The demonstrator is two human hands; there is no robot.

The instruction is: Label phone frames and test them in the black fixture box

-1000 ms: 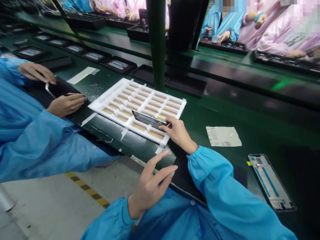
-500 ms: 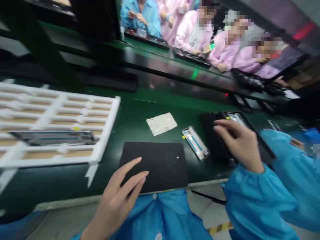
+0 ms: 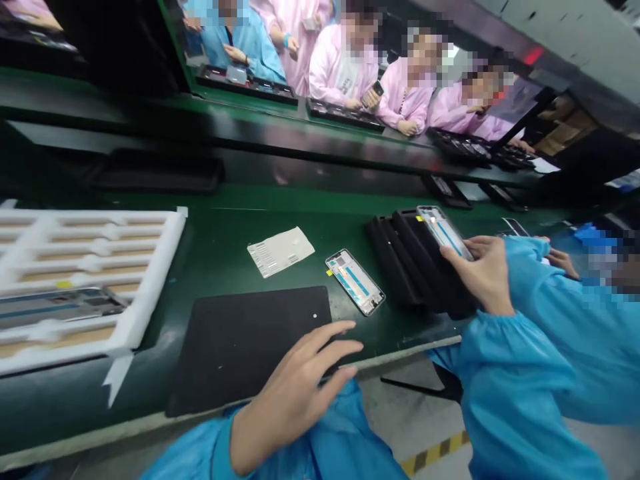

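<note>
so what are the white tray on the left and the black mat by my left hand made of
White tray: looks like foam, matte and thick-walled, with soft-edged ribs; tan strips in its slots. Black mat: probably rubber or soft plastic, flat, thin and dull, no glare. The left hand hovers open at its near edge.

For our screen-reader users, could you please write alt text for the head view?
The right hand lifts a phone frame from a stack of black trays, while the open left hand hovers over a black mat. Another phone frame lies on the green table beside a white foam tray.
</note>
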